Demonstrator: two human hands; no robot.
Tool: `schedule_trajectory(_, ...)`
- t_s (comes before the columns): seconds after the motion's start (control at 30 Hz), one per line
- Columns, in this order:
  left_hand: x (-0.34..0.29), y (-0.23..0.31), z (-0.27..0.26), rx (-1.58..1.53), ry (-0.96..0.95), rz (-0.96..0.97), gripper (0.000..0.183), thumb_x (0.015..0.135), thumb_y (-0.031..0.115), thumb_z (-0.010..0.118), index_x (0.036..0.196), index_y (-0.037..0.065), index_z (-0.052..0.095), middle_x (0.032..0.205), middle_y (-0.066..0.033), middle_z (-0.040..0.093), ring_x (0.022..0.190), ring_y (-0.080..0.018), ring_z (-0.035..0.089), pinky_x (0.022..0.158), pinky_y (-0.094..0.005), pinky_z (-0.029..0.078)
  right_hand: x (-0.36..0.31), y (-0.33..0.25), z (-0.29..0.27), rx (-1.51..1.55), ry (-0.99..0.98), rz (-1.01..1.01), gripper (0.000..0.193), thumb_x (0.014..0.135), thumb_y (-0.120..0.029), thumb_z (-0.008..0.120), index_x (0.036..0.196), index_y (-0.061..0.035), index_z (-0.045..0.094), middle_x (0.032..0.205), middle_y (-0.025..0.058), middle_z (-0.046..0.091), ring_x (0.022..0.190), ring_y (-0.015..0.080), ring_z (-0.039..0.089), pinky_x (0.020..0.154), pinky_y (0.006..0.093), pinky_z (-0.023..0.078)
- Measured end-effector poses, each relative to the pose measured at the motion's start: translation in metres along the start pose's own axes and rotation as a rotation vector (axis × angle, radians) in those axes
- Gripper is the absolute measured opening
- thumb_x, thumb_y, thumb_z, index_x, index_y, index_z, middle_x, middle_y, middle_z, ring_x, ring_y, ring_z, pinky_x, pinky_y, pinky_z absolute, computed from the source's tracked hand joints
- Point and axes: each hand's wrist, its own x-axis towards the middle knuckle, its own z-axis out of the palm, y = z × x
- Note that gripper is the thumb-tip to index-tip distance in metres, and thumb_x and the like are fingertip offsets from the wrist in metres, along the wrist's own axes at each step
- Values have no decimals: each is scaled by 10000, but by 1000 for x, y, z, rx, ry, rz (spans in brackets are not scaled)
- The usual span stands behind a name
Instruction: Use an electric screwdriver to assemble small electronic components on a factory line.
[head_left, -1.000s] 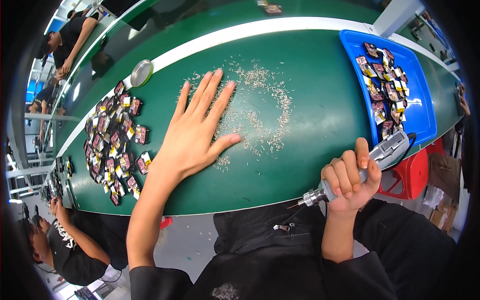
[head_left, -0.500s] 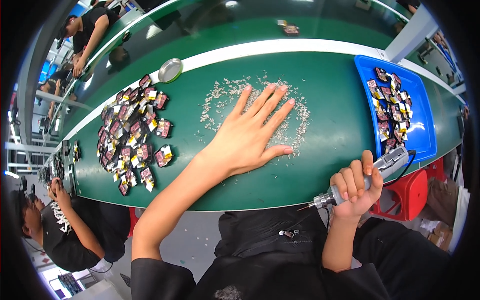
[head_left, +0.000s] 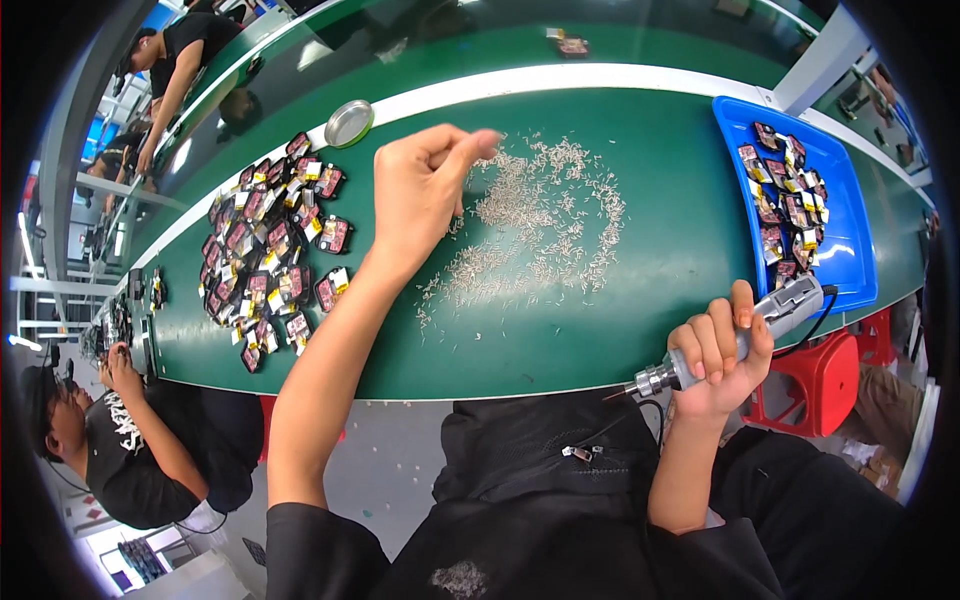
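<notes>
My left hand [head_left: 420, 195] is curled closed over the left edge of a spread of tiny silver screw-like pieces [head_left: 540, 210] on the green tabletop. Its thumb sticks out to the right, slightly blurred, and the inside of the fingers is hidden. In my right hand [head_left: 718, 360], at the table's near edge, lies a grey electric screwdriver [head_left: 790, 305], its thin bit pointing left and its black cord trailing behind. A pile of small black devices with pink faces and white and yellow tags [head_left: 265, 240] lies left of my left hand.
A blue tray [head_left: 850, 225] with several similar devices stands at the right. Beyond the pile, a round metal dish [head_left: 349, 123] sits by the white rail [head_left: 560, 78]. Red stools [head_left: 820, 385] are below the table. Co-workers sit at the left [head_left: 130, 440] and far left [head_left: 180, 60].
My left hand has gone from lying flat with spread fingers on the small pieces to curled, further left and raised. The pieces now lie differently. My right hand still holds the screwdriver.
</notes>
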Motion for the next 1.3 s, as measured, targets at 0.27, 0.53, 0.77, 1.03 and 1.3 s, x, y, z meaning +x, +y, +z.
schedule_trajectory(0.27, -40, 7, -12, 620, -220, 470, 360, 891, 157, 547, 1219, 8, 528, 1168, -149, 546, 1053, -286, 526, 902, -363, 408, -1, -1, -3, 5, 10, -25, 143, 946, -188, 475, 869, -74, 438, 531, -2, 385, 403, 100, 372, 463, 280, 370)
schedule_trajectory(0.53, -71, 22, -17, 924, -515, 384, 757, 845, 390, 581, 1443, 23, 299, 1507, -157, 276, 1403, -333, 241, 1151, -474, 152, -1, -4, -5, 5, -20, -1, 153, 950, -199, 474, 868, -77, 429, 533, 0, 389, 411, 108, 388, 461, 280, 374)
schedule_trajectory(0.77, -73, 10, -22, 840, -484, 371, 763, 828, 351, 615, 1451, 52, 291, 1506, -135, 285, 1398, -316, 257, 1146, -479, 170, 0, 0, -4, 6, -16, -3, 151, 951, -196, 469, 873, -75, 426, 535, 4, 388, 408, 108, 383, 465, 282, 374)
schedule_trajectory(1.03, -58, 17, -6, 815, -426, 442, 737, 854, 344, 597, 1453, 53, 280, 1504, -118, 294, 1408, -292, 236, 1150, -464, 171, -1, -3, -5, 26, -37, -6, 143, 953, -191, 459, 884, -70, 425, 546, 8, 399, 413, 110, 390, 483, 280, 378)
schedule_trajectory(1.3, -54, 15, -17, 801, -434, 430, 721, 875, 350, 564, 1459, 50, 266, 1520, -133, 256, 1416, -299, 214, 1155, -465, 141, -2, -3, -4, 16, -22, -2, 145, 954, -192, 457, 883, -69, 427, 547, 5, 396, 420, 107, 396, 485, 281, 378)
